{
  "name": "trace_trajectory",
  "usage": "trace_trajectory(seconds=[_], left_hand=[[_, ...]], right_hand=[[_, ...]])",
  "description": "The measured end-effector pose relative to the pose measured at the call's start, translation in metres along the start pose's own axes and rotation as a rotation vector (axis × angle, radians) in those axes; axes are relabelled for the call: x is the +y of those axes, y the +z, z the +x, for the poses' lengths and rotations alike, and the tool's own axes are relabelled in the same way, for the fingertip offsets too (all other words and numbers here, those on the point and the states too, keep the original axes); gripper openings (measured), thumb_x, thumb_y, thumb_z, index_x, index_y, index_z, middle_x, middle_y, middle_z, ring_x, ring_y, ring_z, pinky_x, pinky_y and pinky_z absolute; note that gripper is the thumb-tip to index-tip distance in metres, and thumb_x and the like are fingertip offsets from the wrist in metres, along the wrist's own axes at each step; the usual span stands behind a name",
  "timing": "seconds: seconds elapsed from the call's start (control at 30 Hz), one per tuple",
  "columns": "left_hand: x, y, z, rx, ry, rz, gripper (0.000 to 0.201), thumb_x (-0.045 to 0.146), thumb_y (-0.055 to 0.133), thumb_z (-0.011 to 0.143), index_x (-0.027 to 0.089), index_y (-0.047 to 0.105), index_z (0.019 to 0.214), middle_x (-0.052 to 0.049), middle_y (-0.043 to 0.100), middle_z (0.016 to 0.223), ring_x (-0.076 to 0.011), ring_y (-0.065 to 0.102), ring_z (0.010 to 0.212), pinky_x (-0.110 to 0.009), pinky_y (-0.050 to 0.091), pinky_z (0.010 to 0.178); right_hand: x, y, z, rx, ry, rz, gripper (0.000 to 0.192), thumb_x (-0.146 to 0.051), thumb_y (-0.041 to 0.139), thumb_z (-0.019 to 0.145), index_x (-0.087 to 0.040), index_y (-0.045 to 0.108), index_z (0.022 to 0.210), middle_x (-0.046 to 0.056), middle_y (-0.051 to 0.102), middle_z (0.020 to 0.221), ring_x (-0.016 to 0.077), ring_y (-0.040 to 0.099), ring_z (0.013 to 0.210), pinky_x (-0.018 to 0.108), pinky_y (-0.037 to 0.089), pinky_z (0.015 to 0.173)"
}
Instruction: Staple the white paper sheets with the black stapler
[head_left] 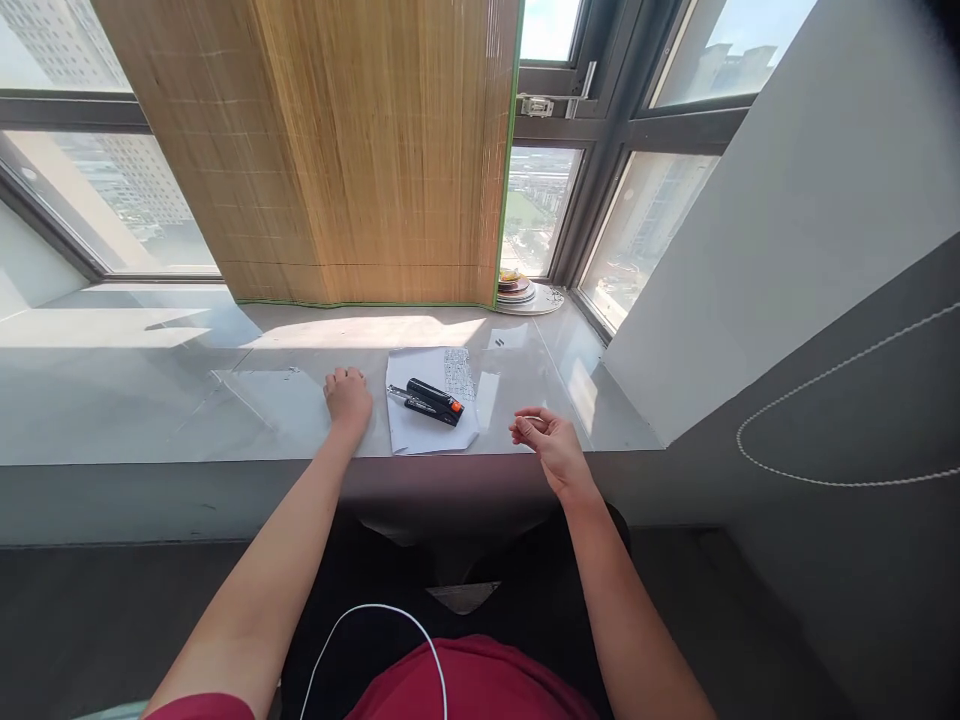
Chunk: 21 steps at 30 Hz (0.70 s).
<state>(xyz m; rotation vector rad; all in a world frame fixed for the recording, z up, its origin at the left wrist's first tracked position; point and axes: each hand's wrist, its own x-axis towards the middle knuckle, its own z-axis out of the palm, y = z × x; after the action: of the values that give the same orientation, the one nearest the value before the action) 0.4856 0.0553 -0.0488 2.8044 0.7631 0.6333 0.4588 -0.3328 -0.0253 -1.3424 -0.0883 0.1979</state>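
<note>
Stapler [433,400] on paper [431,425]; right hand [551,440] fingers pinching something indistinct.

Single head-worn view: we look forward and down from above our own forearms, facing a windowsill [150,400] and the window [645,230] behind it. The sill lies at arm's reach, mid-frame; our lap fills the lower edge, a wall [787,220] the right side.
</note>
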Motion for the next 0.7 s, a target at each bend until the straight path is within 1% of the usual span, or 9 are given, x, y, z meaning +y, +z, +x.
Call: trace_trajectory(seconds=[0.1,0.23,0.3,0.4,0.47,0.57,0.63,0.7], left_hand=[[0.000,0.001,0.001,0.002,-0.007,-0.005,0.026,0.018,0.042,0.099,0.014,0.067,0.105,-0.022,0.062,0.120,-0.0389,0.053,0.117,-0.053,0.047,0.099],[-0.001,0.003,0.001,0.012,-0.003,-0.001,0.024,0.019,0.043,0.098,0.015,0.066,0.104,-0.022,0.062,0.119,-0.0395,0.053,0.116,-0.054,0.047,0.098],[-0.001,0.003,0.001,0.015,-0.002,-0.003,0.024,0.020,0.043,0.098,0.015,0.066,0.104,-0.021,0.062,0.119,-0.0392,0.054,0.116,-0.053,0.047,0.098],[-0.001,0.003,0.002,0.011,0.021,-0.028,0.024,0.020,0.042,0.100,0.015,0.064,0.108,-0.020,0.062,0.119,-0.0369,0.056,0.115,-0.050,0.048,0.098],[0.000,0.003,0.002,0.006,0.055,-0.053,0.024,0.019,0.042,0.100,0.015,0.063,0.111,-0.019,0.063,0.118,-0.0350,0.057,0.115,-0.046,0.048,0.097],[0.004,0.000,0.001,-0.005,0.102,-0.096,0.023,0.019,0.041,0.101,0.015,0.059,0.115,-0.017,0.065,0.111,-0.0325,0.060,0.109,-0.042,0.050,0.092],[0.006,-0.003,-0.002,-0.021,0.133,-0.141,0.023,0.020,0.041,0.102,0.015,0.057,0.118,-0.015,0.066,0.105,-0.0307,0.063,0.102,-0.040,0.051,0.086],[0.009,-0.006,-0.005,-0.034,0.198,-0.196,0.023,0.022,0.041,0.103,0.016,0.055,0.121,-0.013,0.067,0.102,-0.0287,0.064,0.096,-0.038,0.051,0.082]], right_hand=[[-0.006,0.004,-0.015,-0.029,0.025,-0.032,0.050,-0.057,0.093,0.065,-0.020,0.074,0.095,0.006,0.076,0.080,0.0189,0.068,0.070,0.038,0.060,0.075],[-0.009,0.006,-0.026,-0.047,0.013,-0.090,0.045,-0.055,0.088,0.073,-0.020,0.074,0.097,0.007,0.077,0.081,0.0190,0.069,0.071,0.036,0.059,0.076],[-0.009,0.004,-0.030,-0.066,-0.005,-0.178,0.040,-0.050,0.087,0.074,-0.021,0.073,0.098,0.007,0.077,0.082,0.0201,0.070,0.073,0.035,0.059,0.074],[-0.005,-0.003,-0.032,-0.112,-0.038,-0.349,0.030,-0.036,0.088,0.070,-0.023,0.074,0.093,0.004,0.075,0.079,0.0210,0.070,0.073,0.034,0.057,0.069],[0.000,-0.007,-0.031,-0.142,-0.065,-0.435,0.022,-0.028,0.084,0.068,-0.024,0.075,0.088,0.003,0.074,0.078,0.0215,0.070,0.073,0.034,0.057,0.068],[0.006,-0.008,-0.025,-0.130,-0.115,-0.521,0.013,-0.024,0.073,0.073,-0.025,0.076,0.085,0.004,0.075,0.082,0.0220,0.070,0.077,0.034,0.057,0.069],[0.008,-0.001,-0.018,-0.107,-0.167,-0.551,0.013,-0.025,0.067,0.077,-0.026,0.076,0.086,0.004,0.075,0.084,0.0214,0.069,0.076,0.033,0.056,0.068],[0.006,0.014,-0.008,-0.090,-0.266,-0.564,0.012,-0.026,0.065,0.082,-0.026,0.075,0.088,0.003,0.075,0.086,0.0202,0.067,0.074,0.033,0.054,0.067]])
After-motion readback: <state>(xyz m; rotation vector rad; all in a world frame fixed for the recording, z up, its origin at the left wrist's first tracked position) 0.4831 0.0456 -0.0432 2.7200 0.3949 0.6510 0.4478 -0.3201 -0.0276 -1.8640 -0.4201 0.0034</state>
